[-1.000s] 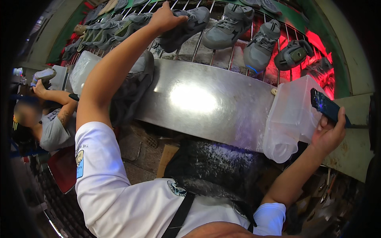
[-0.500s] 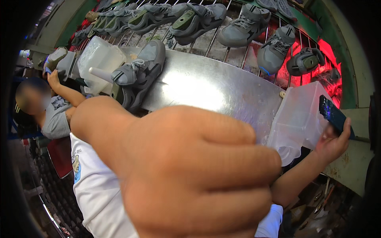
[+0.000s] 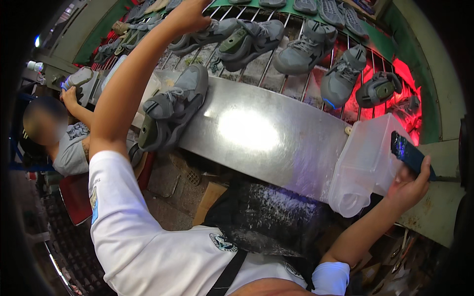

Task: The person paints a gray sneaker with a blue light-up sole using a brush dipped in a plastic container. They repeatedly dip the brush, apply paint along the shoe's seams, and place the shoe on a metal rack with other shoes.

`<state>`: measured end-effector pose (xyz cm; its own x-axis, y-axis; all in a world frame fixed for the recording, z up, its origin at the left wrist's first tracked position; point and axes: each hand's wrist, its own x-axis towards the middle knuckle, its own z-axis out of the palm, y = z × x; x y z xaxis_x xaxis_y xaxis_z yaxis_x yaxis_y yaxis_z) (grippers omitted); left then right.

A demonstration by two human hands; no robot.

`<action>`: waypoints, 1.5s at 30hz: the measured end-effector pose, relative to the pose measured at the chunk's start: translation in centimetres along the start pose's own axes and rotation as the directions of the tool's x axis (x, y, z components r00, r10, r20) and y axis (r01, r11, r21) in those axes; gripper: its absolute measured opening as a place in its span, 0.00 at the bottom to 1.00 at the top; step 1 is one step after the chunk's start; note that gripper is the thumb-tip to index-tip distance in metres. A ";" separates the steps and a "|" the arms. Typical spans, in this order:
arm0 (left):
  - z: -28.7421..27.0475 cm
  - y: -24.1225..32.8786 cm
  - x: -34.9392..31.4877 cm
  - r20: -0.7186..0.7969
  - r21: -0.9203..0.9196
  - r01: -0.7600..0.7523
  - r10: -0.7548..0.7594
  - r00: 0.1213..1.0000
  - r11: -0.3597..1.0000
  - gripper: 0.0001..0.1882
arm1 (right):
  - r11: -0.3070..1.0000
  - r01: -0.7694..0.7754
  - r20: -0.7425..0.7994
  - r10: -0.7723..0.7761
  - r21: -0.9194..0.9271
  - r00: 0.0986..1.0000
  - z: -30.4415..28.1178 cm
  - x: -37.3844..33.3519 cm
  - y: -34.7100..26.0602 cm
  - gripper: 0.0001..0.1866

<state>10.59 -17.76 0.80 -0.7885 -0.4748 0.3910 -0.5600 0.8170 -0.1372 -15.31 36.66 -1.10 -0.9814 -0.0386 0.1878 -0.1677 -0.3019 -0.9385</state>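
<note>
My left arm stretches up across the conveyor, and my left hand [image 3: 188, 17] is over the far row of grey sneakers, just above one sneaker [image 3: 210, 35]. Its fingers are mostly cut off by the upper edge. On the right, my right hand [image 3: 411, 186] holds a dark smartphone [image 3: 412, 154] beside a clear plastic bin. A grey sneaker [image 3: 178, 106] with a dark green heel piece stands on the left end of the metal tabletop [image 3: 276, 143], below my left forearm.
Several grey sneakers [image 3: 305, 47] and soles [image 3: 331, 12] rest on the metal-bar rack, with red light at its right end. The clear plastic bin [image 3: 363, 158] hangs at the tabletop's right. At the left a co-worker [image 3: 74, 153] holds a light-coloured shoe [image 3: 79, 78].
My left hand has moved from close before the camera, where its fingers were curled, up to the far sneakers. My right hand still holds the smartphone.
</note>
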 end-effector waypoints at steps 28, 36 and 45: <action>9.6 -4.8 -2.3 0.502 -0.076 0.250 -0.179 0.846 0.965 0.51 | 0.995 -0.055 -0.018 0.054 -0.081 0.998 -1.2 0.8 -0.1 0.19; 8.6 -5.4 -2.3 0.508 0.004 0.183 -0.159 0.846 0.983 0.54 | 0.994 -0.080 0.018 0.082 -0.070 0.996 -0.6 0.6 -0.3 0.19; -9.7 5.1 -9.2 0.824 0.212 0.027 -0.193 0.532 0.977 0.53 | 0.997 -0.047 0.007 0.047 -0.055 0.999 -1.1 0.5 -0.6 0.18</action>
<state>17.48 -6.00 5.34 -0.5209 -0.6804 -0.5154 -0.6223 0.7160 -0.3162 -15.80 37.86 -0.74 -0.9876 -0.0595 0.1455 -0.1267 -0.2470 -0.9607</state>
